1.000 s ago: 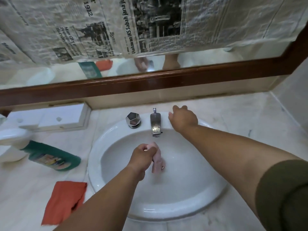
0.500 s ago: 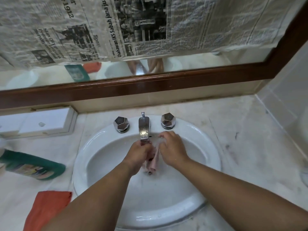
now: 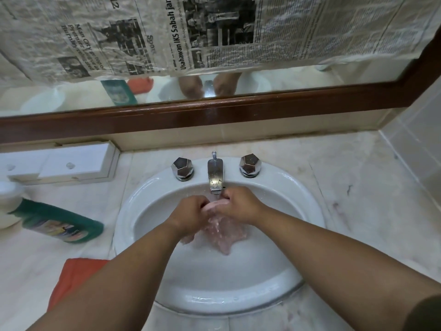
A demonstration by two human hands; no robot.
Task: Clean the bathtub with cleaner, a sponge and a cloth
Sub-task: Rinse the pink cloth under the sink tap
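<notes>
Both hands are gripping the pink cloth (image 3: 216, 231) under the running faucet (image 3: 215, 174), at the basin's (image 3: 148, 189) twelve o'clock: left hand (image 3: 191, 211) and right hand (image 3: 239, 206) closed on its top edge. Keep it spread beneath the stream, then wring it well.
</notes>
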